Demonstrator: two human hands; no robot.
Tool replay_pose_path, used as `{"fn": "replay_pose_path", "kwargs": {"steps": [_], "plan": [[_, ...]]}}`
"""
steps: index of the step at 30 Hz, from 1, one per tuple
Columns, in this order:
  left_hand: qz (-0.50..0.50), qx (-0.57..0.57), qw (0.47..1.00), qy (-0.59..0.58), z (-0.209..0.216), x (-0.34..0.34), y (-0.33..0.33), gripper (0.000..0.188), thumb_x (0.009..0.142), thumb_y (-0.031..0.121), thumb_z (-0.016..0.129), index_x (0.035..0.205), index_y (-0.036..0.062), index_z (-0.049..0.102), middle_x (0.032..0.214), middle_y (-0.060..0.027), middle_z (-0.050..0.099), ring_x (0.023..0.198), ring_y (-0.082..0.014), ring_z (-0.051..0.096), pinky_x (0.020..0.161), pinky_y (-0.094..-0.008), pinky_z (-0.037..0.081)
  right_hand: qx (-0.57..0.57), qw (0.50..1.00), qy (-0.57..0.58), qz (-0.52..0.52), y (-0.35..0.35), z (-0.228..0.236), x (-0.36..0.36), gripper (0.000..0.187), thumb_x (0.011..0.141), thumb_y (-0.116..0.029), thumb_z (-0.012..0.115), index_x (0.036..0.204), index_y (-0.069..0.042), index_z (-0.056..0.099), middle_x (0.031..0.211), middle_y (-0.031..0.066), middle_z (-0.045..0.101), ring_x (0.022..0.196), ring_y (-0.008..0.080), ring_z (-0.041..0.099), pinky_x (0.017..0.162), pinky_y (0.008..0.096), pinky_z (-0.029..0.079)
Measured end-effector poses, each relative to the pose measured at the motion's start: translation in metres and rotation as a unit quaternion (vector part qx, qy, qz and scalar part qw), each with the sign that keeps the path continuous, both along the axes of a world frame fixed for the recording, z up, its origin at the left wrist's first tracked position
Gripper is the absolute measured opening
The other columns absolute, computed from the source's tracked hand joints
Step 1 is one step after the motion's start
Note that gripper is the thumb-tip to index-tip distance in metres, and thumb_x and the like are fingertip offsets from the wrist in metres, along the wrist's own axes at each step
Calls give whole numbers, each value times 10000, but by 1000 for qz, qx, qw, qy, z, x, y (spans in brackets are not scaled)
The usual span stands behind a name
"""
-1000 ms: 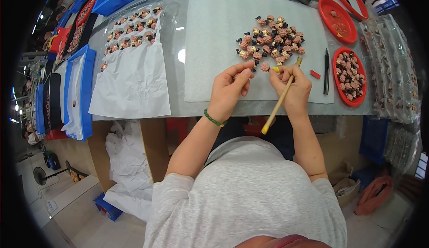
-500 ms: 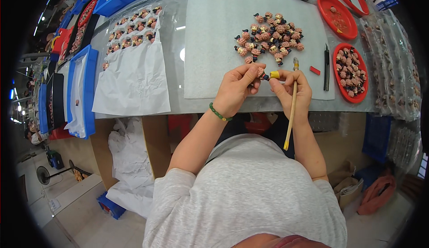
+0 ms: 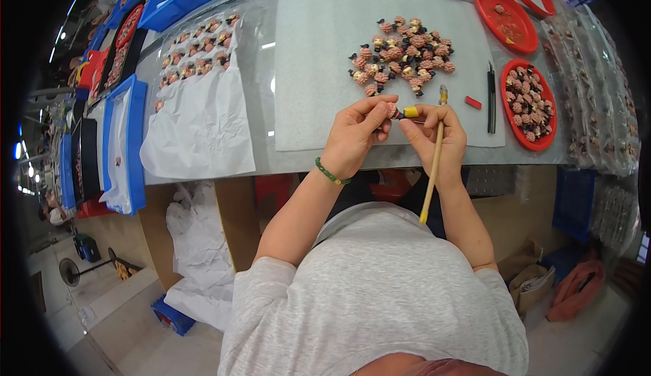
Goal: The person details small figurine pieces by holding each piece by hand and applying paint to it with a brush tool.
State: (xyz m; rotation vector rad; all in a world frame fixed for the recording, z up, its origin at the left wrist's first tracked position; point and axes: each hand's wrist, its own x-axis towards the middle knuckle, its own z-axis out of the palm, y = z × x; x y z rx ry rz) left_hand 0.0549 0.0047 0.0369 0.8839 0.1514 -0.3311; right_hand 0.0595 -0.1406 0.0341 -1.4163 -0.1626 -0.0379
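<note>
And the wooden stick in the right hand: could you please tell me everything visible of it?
The stick is long, thin and pale, apparently wooden, with a yellow lower end and a greyish upper tip too small to make out. The right hand holds it slanting, upper tip over the white sheet, lower end beyond the table's edge.

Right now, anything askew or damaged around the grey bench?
Yes: crumpled white paper spills out between two flat brown panels under the bench, left side, looking untidy. Small pink-and-black figurines are too tiny to check for damage.
</note>
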Motion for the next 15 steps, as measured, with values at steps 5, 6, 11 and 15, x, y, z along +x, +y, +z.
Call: {"fn": "replay_pose_path", "kwargs": {"steps": [5,6,11,15], "plan": [[35,33,999,23,2,-2,-1,267,873,130,510,1084,-32,530,856,-18,554,667,-60,468,564,-183,391,-18,999,-23,14,0,-4,3,286,709,69,650,746,-43,389,898,88,542,818,104,532,732,225,455],[35,34,999,13,4,-1,-1,270,876,137,505,1084,-34,530,846,-16,547,654,-63,467,558,-187,389,-18,1000,-23,9,-3,-3,3,286,709,69,650,746,-43,389,898,88,542,818,104,532,732,225,455],[7,7,1000,6,2,7,-16,266,881,162,500,1059,-31,540,814,-10,526,638,-65,463,548,-189,387,13,1000,-5,-11,-18,-5,3,261,732,82,621,753,-40,391,900,109,549,810,110,541,725,223,458],[3,13,1000,27,0,7,-21,263,879,187,506,1029,-25,548,788,-6,514,631,-65,460,542,-189,389,44,999,1,-2,-21,-6,3,250,741,89,605,761,-38,390,902,117,551,802,118,547,715,232,479]]}}
